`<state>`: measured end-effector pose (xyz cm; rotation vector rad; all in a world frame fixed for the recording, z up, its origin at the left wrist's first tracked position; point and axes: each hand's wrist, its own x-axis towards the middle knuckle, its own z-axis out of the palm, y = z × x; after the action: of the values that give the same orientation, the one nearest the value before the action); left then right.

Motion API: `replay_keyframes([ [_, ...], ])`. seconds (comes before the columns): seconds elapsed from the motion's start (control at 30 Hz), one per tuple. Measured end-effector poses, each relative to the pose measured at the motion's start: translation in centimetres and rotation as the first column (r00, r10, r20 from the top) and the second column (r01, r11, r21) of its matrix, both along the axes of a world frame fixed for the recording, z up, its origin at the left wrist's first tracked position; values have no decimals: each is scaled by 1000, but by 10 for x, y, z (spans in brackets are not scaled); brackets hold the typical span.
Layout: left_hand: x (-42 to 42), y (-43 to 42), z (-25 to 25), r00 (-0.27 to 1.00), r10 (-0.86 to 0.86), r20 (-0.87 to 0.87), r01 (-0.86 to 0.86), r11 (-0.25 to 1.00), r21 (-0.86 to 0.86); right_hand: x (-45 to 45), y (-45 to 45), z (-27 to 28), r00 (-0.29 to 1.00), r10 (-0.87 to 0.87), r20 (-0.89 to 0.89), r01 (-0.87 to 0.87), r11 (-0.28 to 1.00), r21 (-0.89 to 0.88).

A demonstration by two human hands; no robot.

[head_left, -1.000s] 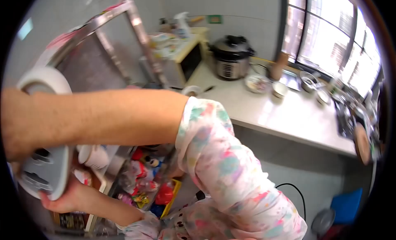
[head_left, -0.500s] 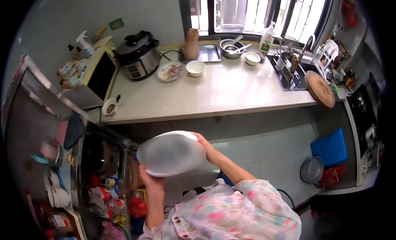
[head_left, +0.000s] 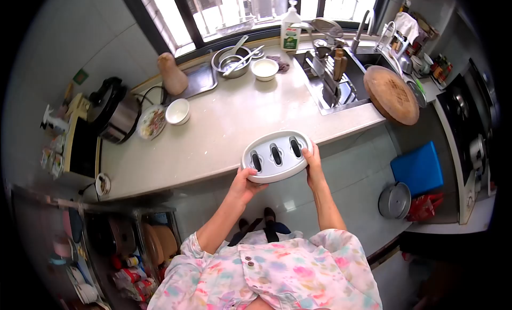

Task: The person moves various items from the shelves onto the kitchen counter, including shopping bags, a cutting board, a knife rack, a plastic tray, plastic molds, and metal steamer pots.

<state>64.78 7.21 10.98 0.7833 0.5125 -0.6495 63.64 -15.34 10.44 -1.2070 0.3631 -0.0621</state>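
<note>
An oval grey-and-white device (head_left: 266, 162) with three dark slots in its top is held between both hands, close to the counter's front edge. My left hand (head_left: 245, 186) grips its left end, thumb on the top face. Around the right end my right hand (head_left: 313, 159) is closed, its thumb beside the rightmost slot. The slotted face is turned up toward the camera. Fingers under the device are hidden.
On the counter (head_left: 224, 134) stand a white bowl (head_left: 177, 112), a plate of food (head_left: 152, 122), a pressure cooker (head_left: 113, 111) and a squash (head_left: 172, 74). A round wooden board (head_left: 391, 94) leans by the sink. A blue stool-like object (head_left: 417, 168) and a pot (head_left: 394, 200) are at right.
The view has swung right, away from the shelves. The device has moved from the shelf side to the counter front, and its slotted top now faces the camera. Both hands still hold it.
</note>
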Motion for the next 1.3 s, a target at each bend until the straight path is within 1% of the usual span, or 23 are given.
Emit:
replay_keyframes([
  [0.07,18,-25,3,999,-39,-13,39,999,-21,23,-24,-22,989,-104,107,103,995,8],
  [0.17,30,-61,5,1000,-7,-29,8,1000,7,47,-44,-11,977,-187,98,182,982,59],
  [0.2,38,-68,-8,999,-10,-51,7,999,-52,59,-52,-17,976,-205,77,196,975,103],
  [0.3,53,-96,0,991,89,-96,-86,996,40,92,-72,-37,978,-184,93,174,979,109],
  [0.33,58,-103,-2,990,105,-99,-104,994,19,105,-75,-39,978,-190,91,180,978,105],
  [0.37,61,-112,-3,988,108,-108,-102,993,59,123,-81,-40,983,-162,89,154,984,86],
  [0.47,73,-132,-6,984,66,-163,-66,998,5,174,-97,-36,997,-21,75,19,1000,24],
  [0.57,100,-147,-23,987,-29,-156,7,990,-140,227,-106,-22,992,124,6,-122,987,-105],
  [0.63,116,-149,-16,984,-130,-118,111,981,-157,259,-114,-27,977,207,-40,-210,973,-92],
  [0.67,124,-146,-16,975,-195,-105,177,972,-157,267,-121,-32,973,230,-28,-231,946,-228],
  [0.7,131,-146,-14,955,-283,-89,266,951,-159,266,-122,-26,963,233,-133,-260,935,-241],
  [0.73,133,-147,-3,935,-344,-87,337,937,-91,265,-127,-31,946,247,-210,-285,942,-178],
  [0.8,137,-159,-13,948,-263,-181,247,963,-106,254,-129,-47,965,242,-102,-240,970,28],
  [0.83,139,-160,-28,949,-241,-202,214,966,-148,249,-129,-51,962,262,-74,-261,965,26],
  [0.87,141,-161,-20,948,-259,-187,222,954,-200,245,-129,-55,957,288,-42,-287,958,26],
  [0.93,143,-158,-18,941,-298,-162,266,944,-193,233,-125,-61,956,292,-4,-289,949,122],
  [0.97,142,-159,-15,943,-304,-138,276,942,-193,225,-123,-48,956,293,25,-293,948,120],
  [1.0,138,-160,-12,956,-281,-88,259,944,-206,221,-124,-46,958,287,23,-288,952,105],
  [1.07,130,-162,-15,970,-239,-41,228,957,-179,220,-125,-66,950,275,148,-301,932,203],
  [1.1,122,-166,-18,977,-208,-35,202,970,-135,213,-131,-64,945,304,123,-315,946,82],
  [1.17,105,-181,-4,967,-237,87,237,971,14,192,-146,-34,919,311,245,-312,950,-35],
  [1.23,91,-208,3,960,-264,94,259,964,63,168,-172,-27,911,286,296,-271,958,-91],
  [1.3,71,-238,15,947,-299,117,292,953,77,141,-210,-15,929,258,267,-250,966,-64],
])
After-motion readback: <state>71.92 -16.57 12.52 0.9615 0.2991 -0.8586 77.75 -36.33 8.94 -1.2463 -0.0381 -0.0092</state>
